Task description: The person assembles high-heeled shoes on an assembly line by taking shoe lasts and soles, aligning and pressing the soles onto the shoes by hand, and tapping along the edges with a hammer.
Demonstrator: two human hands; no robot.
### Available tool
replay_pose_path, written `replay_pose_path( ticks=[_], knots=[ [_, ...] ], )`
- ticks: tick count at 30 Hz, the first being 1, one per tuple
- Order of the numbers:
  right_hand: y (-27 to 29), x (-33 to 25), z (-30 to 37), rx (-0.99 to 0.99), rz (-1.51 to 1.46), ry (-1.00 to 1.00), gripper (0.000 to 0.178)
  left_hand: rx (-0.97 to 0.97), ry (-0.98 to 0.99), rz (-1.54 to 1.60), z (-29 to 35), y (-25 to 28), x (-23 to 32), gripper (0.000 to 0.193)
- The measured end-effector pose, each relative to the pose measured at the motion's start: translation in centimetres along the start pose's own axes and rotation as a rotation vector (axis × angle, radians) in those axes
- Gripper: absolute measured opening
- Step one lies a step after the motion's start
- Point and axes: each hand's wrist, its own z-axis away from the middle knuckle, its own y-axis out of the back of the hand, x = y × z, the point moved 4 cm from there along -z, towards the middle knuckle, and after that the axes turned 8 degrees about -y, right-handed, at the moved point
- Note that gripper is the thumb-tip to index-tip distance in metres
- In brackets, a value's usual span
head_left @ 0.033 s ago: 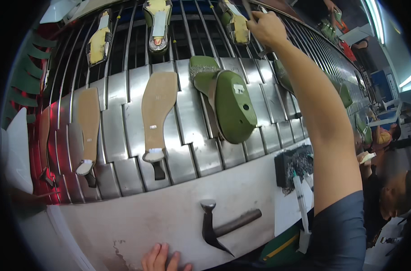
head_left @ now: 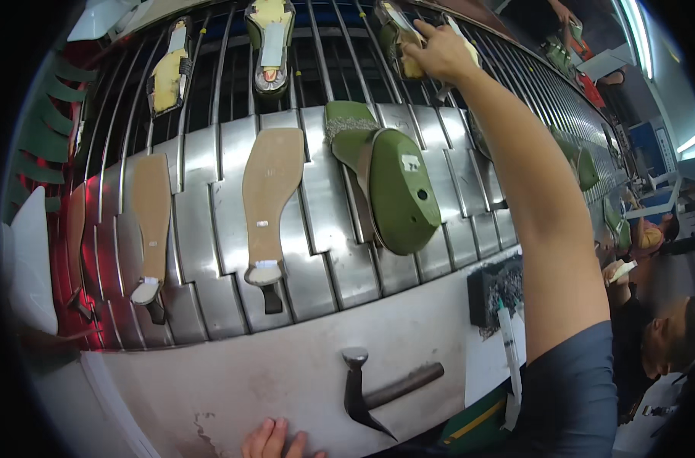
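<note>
My right hand reaches far across the metal conveyor to a lasted shoe with a yellow underside. Its thumb and forefinger are bent onto the shoe's edge, while the palm hides part of it. Just beyond those knuckles lies another pale-bottomed shoe. At the lower edge my left hand lies on the light worktable, fingers stretched out and holding nothing. A hammer with a round face and a curved pointed end rests to its right.
Tan soles with heels and a green shoe last lie on the near slats. More lasted shoes stand on the rods. A black box and a syringe sit beside my right arm. Co-workers are at the right.
My right hand has dropped slightly and moved left onto the lasted shoe. A thin dark strip beside its fingers no longer shows. The view has shifted a little.
</note>
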Motion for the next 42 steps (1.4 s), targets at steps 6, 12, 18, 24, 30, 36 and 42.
replay_pose_path(
  ticks=[6, 12, 18, 24, 30, 36, 42],
  knots=[
    [-1.9, -5.1, 0.1, -0.16, -0.098, -0.204, 0.092, 0.066, 0.01, -0.027, 1.2, 0.0, 0.3, 0.035],
    [10.1, -5.7, 6.7, -0.166, -0.086, -0.118, 0.067, 0.111, -0.066, 0.032, 2.1, 1.0, 0.4, 0.046],
    [26.1, -9.0, 22.3, -0.256, -0.798, -0.253, 0.066, 0.272, -0.09, 0.248, 4.1, 1.3, -0.8, 0.067],
    [29.9, -17.7, 46.6, -0.925, -1.746, -0.28, 0.053, 0.692, -0.538, -0.404, 4.0, 4.5, -0.4, 0.091],
    [31.1, -24.2, 57.3, -1.337, -1.813, 0.023, 0.048, 0.497, -0.34, -0.357, 9.1, 6.0, -6.8, 0.074],
    [20.9, -25.6, 49.4, -0.831, -1.767, -0.17, 0.043, 0.52, -0.109, 0.792, 10.1, 7.0, -8.1, 0.087],
    [23.1, -23.3, 47.0, 0.259, -0.799, -0.065, 0.053, 0.641, -0.187, 1.041, 8.6, 9.6, -8.9, 0.066]
  ],
)
